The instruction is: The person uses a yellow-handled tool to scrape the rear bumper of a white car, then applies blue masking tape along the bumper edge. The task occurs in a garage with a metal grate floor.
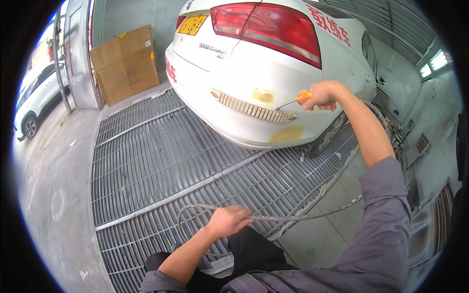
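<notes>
My right hand (320, 95) is closed round the orange handle of a screwdriver (304, 96). Its thin metal shaft slants down to the right end of a ribbed beige bumper strip (254, 109) on the rear corner of a white car (234, 68). Yellowish filler patches (287, 134) mark the bumper above and below that strip. Low in front of me, over my dark trouser leg, my left hand (227, 220) is closed over a paint-spattered hose (298, 217). Its palm and fingertips are partly hidden.
Metal floor grating (146, 161) spreads beneath the car and my feet. A large cardboard box (124, 66) leans against the back wall. Another white car (44, 95) stands beyond the doorway at left. Clutter lines the right wall (410, 132). The hose loops across the grating.
</notes>
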Available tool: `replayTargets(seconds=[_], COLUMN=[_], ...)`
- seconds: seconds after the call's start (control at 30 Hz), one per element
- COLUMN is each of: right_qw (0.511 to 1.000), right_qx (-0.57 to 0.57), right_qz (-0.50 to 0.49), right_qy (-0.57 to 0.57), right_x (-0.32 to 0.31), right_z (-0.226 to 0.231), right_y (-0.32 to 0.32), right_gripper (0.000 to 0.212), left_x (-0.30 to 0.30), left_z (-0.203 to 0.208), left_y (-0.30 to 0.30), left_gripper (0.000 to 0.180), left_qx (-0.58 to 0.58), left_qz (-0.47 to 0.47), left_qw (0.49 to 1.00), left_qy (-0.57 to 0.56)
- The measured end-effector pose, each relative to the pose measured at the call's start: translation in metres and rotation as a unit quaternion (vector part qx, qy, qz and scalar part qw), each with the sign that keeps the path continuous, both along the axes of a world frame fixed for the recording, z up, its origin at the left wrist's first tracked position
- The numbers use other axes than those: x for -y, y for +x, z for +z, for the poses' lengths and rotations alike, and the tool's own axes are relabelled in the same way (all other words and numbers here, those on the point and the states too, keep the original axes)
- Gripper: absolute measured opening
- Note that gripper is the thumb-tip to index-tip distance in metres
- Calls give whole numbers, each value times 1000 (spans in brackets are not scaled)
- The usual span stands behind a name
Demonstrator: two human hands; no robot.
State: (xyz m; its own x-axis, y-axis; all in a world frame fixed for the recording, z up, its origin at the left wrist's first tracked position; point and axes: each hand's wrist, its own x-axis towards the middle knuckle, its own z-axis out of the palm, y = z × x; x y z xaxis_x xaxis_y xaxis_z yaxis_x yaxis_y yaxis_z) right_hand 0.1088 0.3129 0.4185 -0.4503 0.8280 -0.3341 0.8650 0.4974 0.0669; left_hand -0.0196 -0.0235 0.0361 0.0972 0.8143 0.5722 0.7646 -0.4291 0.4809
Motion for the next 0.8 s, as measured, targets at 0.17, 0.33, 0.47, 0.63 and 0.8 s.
replayTargets(seconds=[0.17,0.33,0.47,0.63,0.8], right_qw=[1000,999,999,999,999], right_qx=[7,31,40,47,46], right_qz=[-3,-13,-11,-10,-8], right_qy=[-1,10,19,19,19], right_x=[-3,-2,3,4,2], right_z=[1,5,6,7,7], right_y=[-3,-6,-9,-9,-10], right_gripper=[39,39,39,40,40], left_x=[-2,-2,-5,-8,-11], left_z=[-3,-1,-6,-9,-9], left_y=[-1,-1,-3,-2,-3], left_gripper=[26,26,26,26,26], left_qx=[0,-1,6,7,1], left_qz=[-3,0,-3,-10,-12], left_qw=[1000,1000,1000,1000,1000], left_qy=[14,5,13,4,10])
